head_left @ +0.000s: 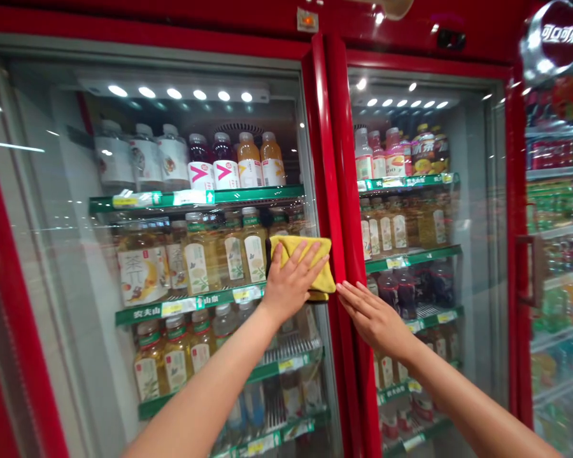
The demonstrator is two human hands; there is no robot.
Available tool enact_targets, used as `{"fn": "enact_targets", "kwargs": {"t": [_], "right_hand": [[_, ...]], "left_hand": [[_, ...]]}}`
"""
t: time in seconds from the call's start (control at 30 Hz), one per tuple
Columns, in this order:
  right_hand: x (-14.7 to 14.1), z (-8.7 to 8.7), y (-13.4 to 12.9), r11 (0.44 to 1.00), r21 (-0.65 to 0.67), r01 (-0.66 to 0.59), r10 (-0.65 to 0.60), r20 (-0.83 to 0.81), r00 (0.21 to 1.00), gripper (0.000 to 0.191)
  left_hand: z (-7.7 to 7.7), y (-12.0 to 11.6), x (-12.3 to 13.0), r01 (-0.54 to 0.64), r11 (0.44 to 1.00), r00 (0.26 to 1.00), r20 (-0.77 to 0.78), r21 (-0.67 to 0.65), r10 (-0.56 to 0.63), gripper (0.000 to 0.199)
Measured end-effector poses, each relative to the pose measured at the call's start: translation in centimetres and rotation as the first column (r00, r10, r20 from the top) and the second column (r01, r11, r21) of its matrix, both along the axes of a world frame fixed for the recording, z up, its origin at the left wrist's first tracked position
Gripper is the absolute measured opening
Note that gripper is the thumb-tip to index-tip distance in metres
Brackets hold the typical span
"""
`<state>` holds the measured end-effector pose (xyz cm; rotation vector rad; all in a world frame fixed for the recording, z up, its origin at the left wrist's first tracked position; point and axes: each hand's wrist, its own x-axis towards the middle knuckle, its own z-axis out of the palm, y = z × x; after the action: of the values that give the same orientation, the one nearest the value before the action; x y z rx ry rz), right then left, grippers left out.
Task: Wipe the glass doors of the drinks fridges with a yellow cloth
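A folded yellow cloth (321, 270) lies flat against the left glass door (248, 54) of a red drinks fridge. Pressed over it is my left hand (289, 280), palm to the glass, with its fingers stretched out and slightly spread. My right hand (375, 318) rests on the red door frame (351, 242) between the two glass doors. Its fingers are straight and point left toward the cloth, and it holds nothing. The underside of the cloth is hidden, with a dark edge showing at its left and bottom.
Behind the glass, several shelves hold bottled drinks (251, 245) with green price strips (195, 198). More bottles stand behind the right glass door (482, 210). A lit orange switch (307, 21) sits on the top frame. Farther right is another drinks cooler (561, 222) with a door handle (535, 270).
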<state>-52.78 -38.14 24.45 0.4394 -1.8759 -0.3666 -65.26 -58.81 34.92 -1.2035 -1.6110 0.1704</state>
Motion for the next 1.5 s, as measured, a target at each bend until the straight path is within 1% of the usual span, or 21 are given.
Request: {"fn": "enact_targets", "kwargs": {"t": [0.07, 0.13, 0.2, 0.27, 0.33, 0.4, 0.5, 0.6, 0.67, 0.73, 0.83, 0.9, 0.97, 1.03, 1.07, 1.13, 1.2, 1.27, 1.33, 1.4, 1.5], "right_hand": [[0.1, 0.0, 0.3, 1.000, 0.007, -0.013, 0.013, 0.004, 1.000, 0.065], [0.2, -0.2, 0.6, 0.999, 0.017, -0.029, 0.029, 0.006, 1.000, 0.062], [0.3, -0.8, 0.9, 0.999, 0.036, -0.040, 0.039, 0.016, 0.999, 0.059], [0.6, -1.4, 1.2, 0.998, 0.048, -0.041, 0.039, 0.034, 0.999, 0.056], [0.8, -2.0, 1.3, 0.998, 0.053, -0.035, 0.032, 0.058, 0.998, 0.055], [1.2, -2.0, 1.2, 0.997, 0.065, -0.032, 0.027, 0.077, 0.997, 0.055], [1.7, -1.2, 0.9, 0.996, 0.081, -0.040, 0.035, 0.070, 0.997, 0.054], [2.2, -0.2, 0.5, 0.998, 0.036, -0.050, 0.048, 0.037, 0.998, 0.058], [2.3, 0.1, 0.2, 0.998, -0.009, -0.058, 0.058, 0.018, 0.998, 0.061], [2.3, 0.1, -0.3, 0.997, -0.044, -0.062, 0.062, 0.003, 0.998, 0.064], [1.7, 0.2, -1.2, 0.996, -0.068, -0.058, 0.058, 0.001, 0.998, 0.063], [1.1, 0.6, -1.9, 0.996, -0.071, -0.060, 0.060, 0.000, 0.998, 0.062], [0.6, 1.1, -2.5, 0.995, -0.070, -0.067, 0.066, -0.017, 0.998, 0.060], [0.2, 1.5, -3.0, 0.995, -0.070, -0.072, 0.069, -0.041, 0.997, 0.059], [0.1, 1.5, -3.1, 0.995, -0.071, -0.072, 0.069, -0.050, 0.996, 0.058], [-0.2, 1.3, -3.5, 0.994, -0.080, -0.069, 0.064, -0.054, 0.996, 0.059], [-0.5, 0.8, -3.8, 0.993, -0.096, -0.063, 0.059, -0.040, 0.997, 0.060], [-0.9, 0.4, -4.4, 0.992, -0.108, -0.067, 0.065, -0.023, 0.998, 0.060], [-1.3, 0.3, -4.9, 0.991, -0.107, -0.083, 0.082, -0.013, 0.997, 0.060], [-1.8, 0.3, -5.5, 0.989, -0.104, -0.100, 0.100, -0.005, 0.995, 0.060], [-2.4, 0.1, -5.9, 0.986, -0.118, -0.114, 0.115, 0.002, 0.993, 0.063]], "left_hand": [[1.8, 1.3, 0.3, -0.005, 0.995, 1.000, 0.020, 0.097, 0.003, 0.086], [1.8, 2.0, 0.3, 0.005, 0.990, 1.000, 0.017, 0.140, -0.008, 0.085], [-0.4, 1.4, 0.1, 0.019, 0.992, 1.000, -0.005, 0.127, -0.018, 0.087], [-4.1, 0.0, -0.3, 0.034, 0.997, 0.999, -0.041, 0.067, -0.031, 0.090], [-7.4, -1.8, -0.8, 0.071, 0.995, 0.993, -0.093, -0.072, -0.077, 0.087], [-8.9, -2.9, -1.2, 0.087, 0.977, 0.985, -0.127, -0.193, -0.113, 0.085], [-7.1, -3.1, -1.3, 0.072, 0.981, 0.991, -0.102, -0.180, -0.091, 0.086], [-5.0, -2.2, -0.8, 0.024, 0.998, 1.000, -0.015, 0.052, -0.023, 0.088], [-6.0, -1.4, -0.3, -0.030, 0.970, 0.999, 0.044, 0.242, 0.020, 0.089], [-8.5, -0.8, 0.0, -0.063, 0.938, 0.997, 0.059, 0.341, 0.045, 0.085], [-11.4, -0.5, -0.2, 0.055, 0.996, 0.996, -0.071, 0.075, -0.049, 0.049], [-10.7, -1.0, -0.7, 0.084, 0.996, 0.990, -0.109, -0.041, -0.088, 0.041], [-8.4, -2.1, -1.2, 0.048, 0.998, 0.996, -0.076, 0.040, -0.045, 0.061], [-6.3, -3.5, -1.5, -0.028, 0.971, 1.000, 0.012, 0.237, 0.026, 0.081], [-6.0, -4.2, -1.6, -0.072, 0.938, 0.997, 0.058, 0.338, 0.055, 0.088], [-7.2, -5.3, -1.5, -0.142, 0.870, 0.988, 0.121, 0.473, 0.095, 0.095], [-10.2, -5.8, -1.2, -0.150, 0.874, 0.987, 0.122, 0.461, 0.105, 0.096], [-13.0, -5.9, -1.0, -0.084, 0.961, 0.995, 0.077, 0.263, 0.066, 0.087], [-14.1, -6.0, -1.1, -0.037, 0.997, 0.998, 0.053, 0.070, 0.033, 0.074], [-12.9, -6.7, -1.5, -0.048, 0.999, 0.997, 0.062, 0.019, 0.047, 0.069], [-10.1, -8.8, -2.4, -0.162, 0.962, 0.981, 0.141, 0.219, 0.133, 0.079]]}}
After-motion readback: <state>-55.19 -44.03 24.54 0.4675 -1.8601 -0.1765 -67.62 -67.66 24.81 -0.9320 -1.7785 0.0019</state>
